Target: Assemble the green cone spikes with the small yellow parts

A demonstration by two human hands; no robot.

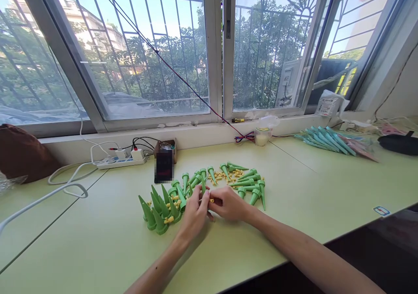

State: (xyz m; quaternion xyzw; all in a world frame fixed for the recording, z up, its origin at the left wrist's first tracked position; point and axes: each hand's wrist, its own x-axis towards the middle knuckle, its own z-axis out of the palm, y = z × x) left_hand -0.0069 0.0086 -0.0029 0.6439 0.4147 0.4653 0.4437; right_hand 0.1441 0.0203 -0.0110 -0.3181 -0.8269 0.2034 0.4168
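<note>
My left hand (195, 207) is closed around a green plastic spike (203, 185), its tip pointing up. Close against it, my right hand (230, 203) pinches a small yellow plastic fitting (211, 201) at the spike's side; the fingers partly hide where the two meet. To the left of my hands, several green spikes (160, 224) stand upright with yellow fittings (169, 220) on or beside them. Beyond my hands, more green spikes (246, 183) lie in a loose arc around a scatter of loose yellow fittings (222, 176).
A power strip (122, 162) with plugs and cables is at the back left, beside a small box (172, 148). A clear container (261, 136) stands by the sill. Bagged light-blue items (326, 140) and a black object (400, 143) lie at the right. The table (294, 224) ends at front right.
</note>
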